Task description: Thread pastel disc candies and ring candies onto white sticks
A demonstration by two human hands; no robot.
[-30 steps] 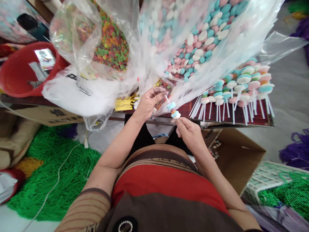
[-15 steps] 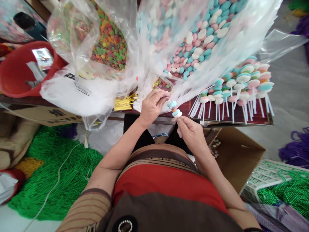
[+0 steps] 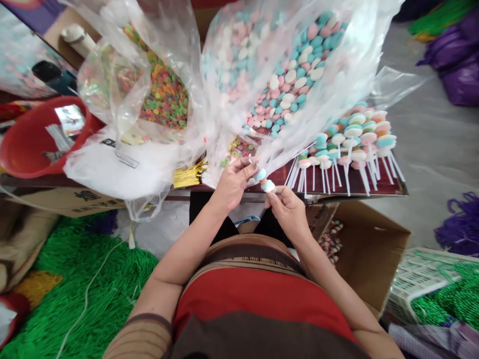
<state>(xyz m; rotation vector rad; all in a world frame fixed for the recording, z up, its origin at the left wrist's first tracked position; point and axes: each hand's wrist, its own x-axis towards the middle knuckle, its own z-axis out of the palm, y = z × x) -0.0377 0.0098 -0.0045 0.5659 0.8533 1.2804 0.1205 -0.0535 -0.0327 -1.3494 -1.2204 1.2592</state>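
A short skewer of stacked candies, blue, orange and white, is between my two hands over the table's front edge. My left hand pinches its upper end, where a bit of white stick shows. At the lower end, beside the white candy, the fingers of my right hand are closed on the skewer. Just beyond my hands lie small ring candies. Behind them is a large clear bag of pink, blue and white candies.
Finished candy skewers are piled at the table's right end. Yellow ties, a white plastic bag, ring candies in a bag and a red basin are leftward. An open carton stands below right.
The camera view has shifted, so the table's contents appear lower and farther left. My hands still hold the candy skewer, slightly closer together.
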